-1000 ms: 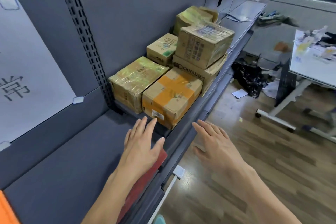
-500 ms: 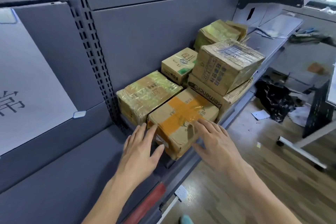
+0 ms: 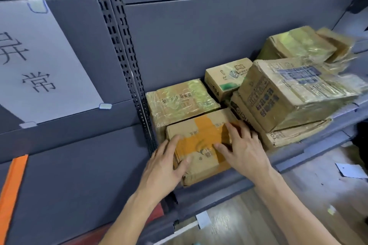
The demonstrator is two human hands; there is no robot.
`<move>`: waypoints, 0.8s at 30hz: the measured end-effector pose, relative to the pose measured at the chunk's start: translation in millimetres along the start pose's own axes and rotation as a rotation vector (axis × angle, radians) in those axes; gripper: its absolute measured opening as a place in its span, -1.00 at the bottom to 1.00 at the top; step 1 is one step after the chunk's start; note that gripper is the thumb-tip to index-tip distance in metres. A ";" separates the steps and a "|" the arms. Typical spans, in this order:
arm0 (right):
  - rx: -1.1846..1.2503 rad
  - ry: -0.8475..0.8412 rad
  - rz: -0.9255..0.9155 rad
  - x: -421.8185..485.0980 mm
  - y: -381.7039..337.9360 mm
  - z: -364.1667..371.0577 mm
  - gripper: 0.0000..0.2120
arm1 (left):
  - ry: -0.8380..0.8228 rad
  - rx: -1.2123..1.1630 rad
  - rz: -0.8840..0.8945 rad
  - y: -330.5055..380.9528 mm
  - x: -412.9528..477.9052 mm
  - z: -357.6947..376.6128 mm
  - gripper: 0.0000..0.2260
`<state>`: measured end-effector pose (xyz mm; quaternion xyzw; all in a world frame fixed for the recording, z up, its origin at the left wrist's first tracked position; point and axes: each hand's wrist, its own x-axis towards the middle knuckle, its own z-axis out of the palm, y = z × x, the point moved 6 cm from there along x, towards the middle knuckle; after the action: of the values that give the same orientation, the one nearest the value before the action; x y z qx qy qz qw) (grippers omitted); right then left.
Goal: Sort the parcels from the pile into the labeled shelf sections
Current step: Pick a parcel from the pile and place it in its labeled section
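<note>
**Both hands settle on the orange-taped parcel at the shelf's front edge**

Grey metal shelving fills the view. A slotted upright (image 3: 127, 55) separates a section carrying a handwritten paper sign (image 3: 45, 69) from the shelf (image 3: 219, 191) that bears the pile.

The orange-taped parcel (image 3: 201, 145) lies at the shelf's front edge, at its left end just beside the upright. It touches a tape-wrapped box (image 3: 181, 101) behind it and the lower box (image 3: 294, 135) of a two-box stack on its right.

My left hand (image 3: 165, 167) rests on the parcel's near left corner, fingers along the left edge and thumb spread onto the front. My right hand (image 3: 245, 151) lies flat on top, fingers apart and reaching for the far right edge. As far as I can see, neither hand has closed round the parcel.

I judge the risks as follows:
- The parcel sits tight against its neighbours. Dragging it out sideways could pull on the lower box and unsettle the large box (image 3: 288, 93) tilted on top of it.
- Glossy tape under flat palms gives poor purchase, so a lift begun before the fingers hook an edge could slip and drop the parcel over the front edge to the floor (image 3: 298, 205).

Half a second ago my left hand was still short of the parcel and only my right fingertips touched its top. Now both hands bear on it. The view has come closer and swung left, showing more of the sign. I cannot tell whether the parcel has shifted.
</note>
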<state>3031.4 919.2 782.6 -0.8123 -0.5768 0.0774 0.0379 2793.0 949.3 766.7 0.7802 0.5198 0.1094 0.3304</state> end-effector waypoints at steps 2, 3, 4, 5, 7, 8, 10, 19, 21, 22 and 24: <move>0.019 -0.023 0.002 6.0 3.5 2.1 -0.22 | 0.013 -0.029 -0.047 -0.7 -2.8 0.9 -0.31; 0.025 -0.023 0.007 7.6 4.6 2.4 -0.22 | 0.013 -0.050 -0.073 -1.1 -4.7 2.1 -0.32; 0.031 -0.018 0.013 8.3 5.2 2.7 -0.23 | 0.009 -0.082 -0.100 -1.7 -7.2 4.2 -0.34; 0.037 -0.011 0.015 8.1 5.2 2.6 -0.23 | 0.006 -0.124 -0.122 -1.7 -9.9 6.7 -0.34; 0.058 0.009 0.016 6.3 4.1 1.5 -0.23 | 0.019 -0.199 -0.153 -1.1 -15.1 11.7 -0.35; 0.088 0.012 0.017 4.7 3.9 1.3 -0.24 | 0.039 -0.215 -0.163 -1.0 -17.3 13.8 -0.35; 0.203 0.007 0.024 0.6 2.8 1.6 -0.24 | 0.105 -0.200 -0.181 -1.0 -20.8 14.1 -0.33; 0.658 -0.064 0.081 -18.2 -1.5 -1.5 -0.37 | 0.279 -0.229 -0.302 -17.4 -47.2 -14.0 -0.20; 0.721 -0.049 0.070 -22.8 -4.3 -8.3 -0.38 | 0.311 -0.250 -0.272 -15.9 -53.0 -23.1 -0.30; 0.756 -0.044 0.073 -25.7 -5.3 -11.5 -0.38 | 0.328 -0.259 -0.267 -14.7 -56.6 -26.9 -0.33; 0.836 -0.038 0.091 -33.7 -6.9 -16.6 -0.40 | 0.363 -0.301 -0.275 -13.2 -63.8 -31.8 -0.32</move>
<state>3016.9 890.2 802.8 -0.7502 -0.4598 0.3212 0.3501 2739.1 908.9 793.5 0.6120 0.6496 0.2776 0.3556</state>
